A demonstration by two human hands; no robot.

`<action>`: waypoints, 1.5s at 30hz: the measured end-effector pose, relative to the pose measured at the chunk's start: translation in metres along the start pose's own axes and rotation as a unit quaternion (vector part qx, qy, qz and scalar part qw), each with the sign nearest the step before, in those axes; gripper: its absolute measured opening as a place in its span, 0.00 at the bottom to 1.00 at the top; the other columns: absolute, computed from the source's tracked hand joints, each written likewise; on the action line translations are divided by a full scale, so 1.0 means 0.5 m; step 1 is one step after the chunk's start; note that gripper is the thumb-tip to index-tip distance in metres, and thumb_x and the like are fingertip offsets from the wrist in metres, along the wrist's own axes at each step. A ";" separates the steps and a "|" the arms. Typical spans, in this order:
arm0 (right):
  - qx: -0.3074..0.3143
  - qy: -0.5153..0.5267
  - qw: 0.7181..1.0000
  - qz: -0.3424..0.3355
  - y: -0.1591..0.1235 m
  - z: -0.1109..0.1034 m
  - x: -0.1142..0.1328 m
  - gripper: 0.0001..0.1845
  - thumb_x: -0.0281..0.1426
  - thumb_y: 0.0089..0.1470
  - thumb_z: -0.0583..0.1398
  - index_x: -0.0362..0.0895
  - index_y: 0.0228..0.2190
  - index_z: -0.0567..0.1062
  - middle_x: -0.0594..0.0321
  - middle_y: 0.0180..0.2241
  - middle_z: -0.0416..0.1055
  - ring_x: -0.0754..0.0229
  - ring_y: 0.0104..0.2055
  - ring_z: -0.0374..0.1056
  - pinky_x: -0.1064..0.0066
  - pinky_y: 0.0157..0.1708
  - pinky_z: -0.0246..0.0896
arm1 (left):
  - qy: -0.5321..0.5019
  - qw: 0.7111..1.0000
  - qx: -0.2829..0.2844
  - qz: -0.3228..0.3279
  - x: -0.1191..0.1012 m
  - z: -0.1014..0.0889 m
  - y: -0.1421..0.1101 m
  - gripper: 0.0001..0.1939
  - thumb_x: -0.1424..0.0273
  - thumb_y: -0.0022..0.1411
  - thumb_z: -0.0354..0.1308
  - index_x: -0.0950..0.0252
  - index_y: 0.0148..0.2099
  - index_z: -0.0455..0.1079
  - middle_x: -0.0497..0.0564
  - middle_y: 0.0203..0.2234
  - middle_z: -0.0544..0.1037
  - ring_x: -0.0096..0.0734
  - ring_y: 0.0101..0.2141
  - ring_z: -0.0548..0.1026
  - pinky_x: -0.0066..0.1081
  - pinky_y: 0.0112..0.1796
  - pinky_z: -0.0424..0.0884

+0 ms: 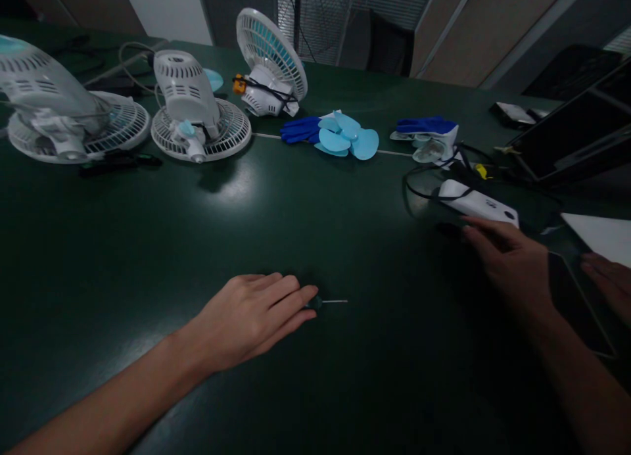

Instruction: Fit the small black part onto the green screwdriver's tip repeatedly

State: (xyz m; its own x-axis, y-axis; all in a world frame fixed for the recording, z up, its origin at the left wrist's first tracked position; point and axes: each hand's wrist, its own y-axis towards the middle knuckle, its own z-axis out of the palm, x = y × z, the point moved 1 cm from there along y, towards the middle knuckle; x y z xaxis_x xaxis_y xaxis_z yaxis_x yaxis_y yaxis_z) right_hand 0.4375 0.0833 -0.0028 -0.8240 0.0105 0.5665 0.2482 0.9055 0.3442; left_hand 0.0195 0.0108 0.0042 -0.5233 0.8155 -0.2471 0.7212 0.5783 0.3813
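My left hand point(266, 310) lies palm down on the dark green table, its fingers closed round the dark teal handle of a screwdriver point(334, 302). The thin metal shaft points right, and most of the handle is hidden under my fingers. Over on the right, my right hand point(510, 264) has its thumb and fingers drawn together at the end of a small dark object point(448, 229). Dim light hides what kind of object it is. Just behind those fingers lies a white box-shaped device point(480, 202) beside a black cable.
White fans point(197, 106) stand and lie along the back left. Light-blue fan blades point(348, 136) and blue gloves point(426, 126) are at the back middle. On the right are a dark monitor-like panel point(576, 133), a dark tablet-like slab point(582, 310) and another person's hand point(611, 281).
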 end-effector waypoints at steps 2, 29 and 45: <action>0.014 -0.010 0.999 -0.049 -0.003 0.002 0.004 0.18 0.39 0.57 0.62 0.47 0.48 0.80 0.56 0.51 0.75 0.52 0.52 0.72 0.61 0.51 0.67 | -0.004 1.000 0.002 -0.001 0.000 0.000 0.000 0.16 0.68 0.72 0.53 0.68 0.59 0.66 0.51 0.40 0.77 0.30 0.34 0.76 0.32 0.31 0.75; 0.045 -0.040 0.994 -0.094 -0.007 0.007 0.002 0.19 0.40 0.59 0.61 0.47 0.49 0.80 0.57 0.49 0.77 0.55 0.45 0.73 0.64 0.46 0.66 | 0.002 1.000 0.004 0.001 0.000 0.000 0.000 0.16 0.68 0.72 0.53 0.67 0.59 0.66 0.51 0.41 0.77 0.31 0.34 0.76 0.33 0.30 0.76; 0.107 -0.038 0.988 0.102 0.006 -0.007 0.002 0.24 0.48 0.50 0.65 0.52 0.47 0.82 0.60 0.44 0.79 0.54 0.37 0.72 0.64 0.33 0.62 | 0.004 1.000 0.009 0.000 0.000 0.001 0.002 0.16 0.68 0.72 0.53 0.67 0.58 0.67 0.50 0.39 0.76 0.31 0.33 0.76 0.33 0.30 0.77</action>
State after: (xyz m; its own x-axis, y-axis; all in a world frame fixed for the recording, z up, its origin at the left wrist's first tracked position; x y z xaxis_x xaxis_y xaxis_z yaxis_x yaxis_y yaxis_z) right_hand 0.4394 0.0845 0.0016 -0.8060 0.2269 0.5468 0.3064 0.9502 0.0575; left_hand 0.0203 0.0112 0.0042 -0.5275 0.8149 -0.2402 0.7287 0.5793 0.3653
